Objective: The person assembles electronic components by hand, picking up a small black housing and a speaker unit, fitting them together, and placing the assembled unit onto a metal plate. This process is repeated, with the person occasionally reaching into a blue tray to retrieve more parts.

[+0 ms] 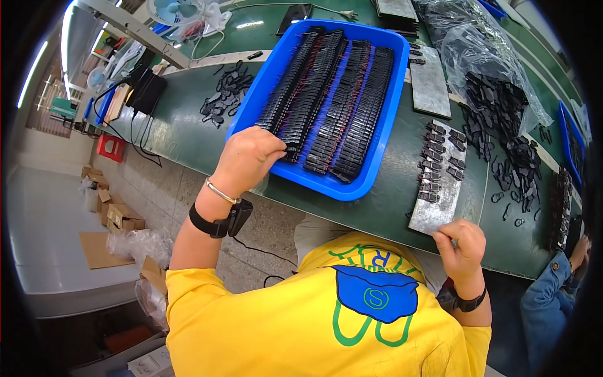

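My left hand (246, 154) is closed in a pinch on a small black part (290, 148) at the near left end of the rows in a blue plastic tray (361, 190). Long rows of small black parts (352, 103) with thin red bits stand packed side by side in that tray. My right hand (463, 246) is closed, thumb and fingertips at the near edge of a grey metal plate (433, 213). Small black clip-like pieces (431, 163) are lined up along this plate's left side, with a few more on its right.
Loose black pieces (225, 94) lie left of the tray. A bigger black heap (496, 110) spills from a clear plastic bag (483, 38) at the right. Another metal plate (430, 85) lies beyond. A co-worker's sleeved arm (545, 301) reaches in at the right. Cardboard boxes (122, 217) stand on the floor.
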`<state>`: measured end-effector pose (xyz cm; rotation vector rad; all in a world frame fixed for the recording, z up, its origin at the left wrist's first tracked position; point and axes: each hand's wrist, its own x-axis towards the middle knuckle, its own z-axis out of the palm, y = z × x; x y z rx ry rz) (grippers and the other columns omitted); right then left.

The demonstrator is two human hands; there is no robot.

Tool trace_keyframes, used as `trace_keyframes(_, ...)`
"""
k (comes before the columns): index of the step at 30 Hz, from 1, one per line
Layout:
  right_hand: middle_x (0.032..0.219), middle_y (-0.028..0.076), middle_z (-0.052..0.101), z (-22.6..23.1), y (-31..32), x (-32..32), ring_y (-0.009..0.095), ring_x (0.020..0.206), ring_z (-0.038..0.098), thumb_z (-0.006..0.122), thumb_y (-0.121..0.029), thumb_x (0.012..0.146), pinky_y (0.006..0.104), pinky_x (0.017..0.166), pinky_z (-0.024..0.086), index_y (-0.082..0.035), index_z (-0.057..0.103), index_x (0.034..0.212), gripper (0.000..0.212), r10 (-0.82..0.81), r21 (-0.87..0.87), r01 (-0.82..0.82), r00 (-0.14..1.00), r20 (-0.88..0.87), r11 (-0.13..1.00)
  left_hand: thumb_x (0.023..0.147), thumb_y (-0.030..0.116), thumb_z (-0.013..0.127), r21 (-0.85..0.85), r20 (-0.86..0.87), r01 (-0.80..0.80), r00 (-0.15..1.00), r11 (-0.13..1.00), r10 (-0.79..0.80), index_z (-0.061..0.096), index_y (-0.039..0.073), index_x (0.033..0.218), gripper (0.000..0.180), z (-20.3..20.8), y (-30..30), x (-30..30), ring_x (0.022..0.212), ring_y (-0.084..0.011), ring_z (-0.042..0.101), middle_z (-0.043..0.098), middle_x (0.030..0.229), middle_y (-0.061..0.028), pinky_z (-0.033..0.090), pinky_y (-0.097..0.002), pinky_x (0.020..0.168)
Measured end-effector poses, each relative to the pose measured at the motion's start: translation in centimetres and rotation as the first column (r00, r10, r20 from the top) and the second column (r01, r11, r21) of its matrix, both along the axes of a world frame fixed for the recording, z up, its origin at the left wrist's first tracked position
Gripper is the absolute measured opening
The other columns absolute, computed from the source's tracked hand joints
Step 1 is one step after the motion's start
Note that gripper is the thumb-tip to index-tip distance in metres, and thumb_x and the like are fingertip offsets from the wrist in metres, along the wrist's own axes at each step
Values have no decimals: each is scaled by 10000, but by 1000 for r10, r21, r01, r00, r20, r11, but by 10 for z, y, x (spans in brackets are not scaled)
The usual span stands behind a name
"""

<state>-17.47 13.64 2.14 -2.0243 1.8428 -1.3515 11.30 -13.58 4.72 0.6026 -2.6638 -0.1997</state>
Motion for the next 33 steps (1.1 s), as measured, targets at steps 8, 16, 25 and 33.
trace_keyframes(8, 625, 85, 583, -6, 13, -9, 235, 513, 540, 741, 6, 689, 311, 481, 400, -29, 594, 742, 161, -92, 11, 92, 995, 30, 996, 705, 94, 731, -13, 64, -56, 996, 998, 57, 667, 58, 773, 100, -4, -1, -6, 770, -255, 623, 655, 765, -65, 501, -361, 697)
trace_keyframes(16, 736, 98, 615, -5, -9, -21, 262, 611, 582, 729, -5, 698, 340, 548, 458, -30, 644, 833, 162, -110, 64, 113, 992, -57, 992, 709, 16, 707, -34, -31, -106, 994, 994, 105, 657, 29, 827, 129, 20, 21, -13, 787, -290, 619, 656, 831, -112, 495, -356, 699)
trace_keyframes(25, 809, 79, 606, -20, -21, -18, 262, 720, 604, 752, -71, 699, 354, 610, 488, -51, 659, 894, 217, -157, 152, 189, 967, -201, 970, 712, 44, 732, 390, -277, 609, 793, 691, -542, 661, 39, 788, 104, 4, 109, -73, 680, -227, 630, 661, 784, -66, 489, -328, 598)
trace_keyframes(33, 804, 88, 604, -12, -8, -15, 270, 701, 602, 758, -58, 679, 360, 593, 484, -33, 639, 889, 243, -125, 102, 142, 979, -162, 985, 824, 28, 679, 964, -196, 196, 980, 178, -15, 653, -13, 949, 134, -25, 139, -119, 765, -194, 666, 671, 823, -81, 542, -290, 670)
